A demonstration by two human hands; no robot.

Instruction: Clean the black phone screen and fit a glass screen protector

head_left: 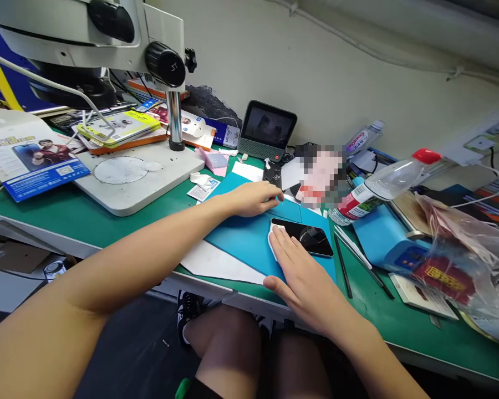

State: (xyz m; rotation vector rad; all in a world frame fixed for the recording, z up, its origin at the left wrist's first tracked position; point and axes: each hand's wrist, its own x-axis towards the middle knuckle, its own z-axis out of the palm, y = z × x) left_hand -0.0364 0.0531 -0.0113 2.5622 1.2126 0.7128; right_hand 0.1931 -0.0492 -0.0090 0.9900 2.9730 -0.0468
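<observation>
A black phone lies screen up on a blue mat, with pale streaks on its glass. My right hand presses a folded white wipe against the phone's left end, its fingers laid along the wipe and the thumb held away. Beyond the phone, my left hand is low over the mat, fingers bent and thumb a little apart, with nothing visible between them. Just by its fingertips is a thin flat rectangle, bluish like the mat. White paper sticks out under the mat's front edge.
A microscope stand with boxes occupies the left. Behind the mat are a small screen device and a torn packet. To the right are a red-capped bottle, dark thin tools and a plastic bag.
</observation>
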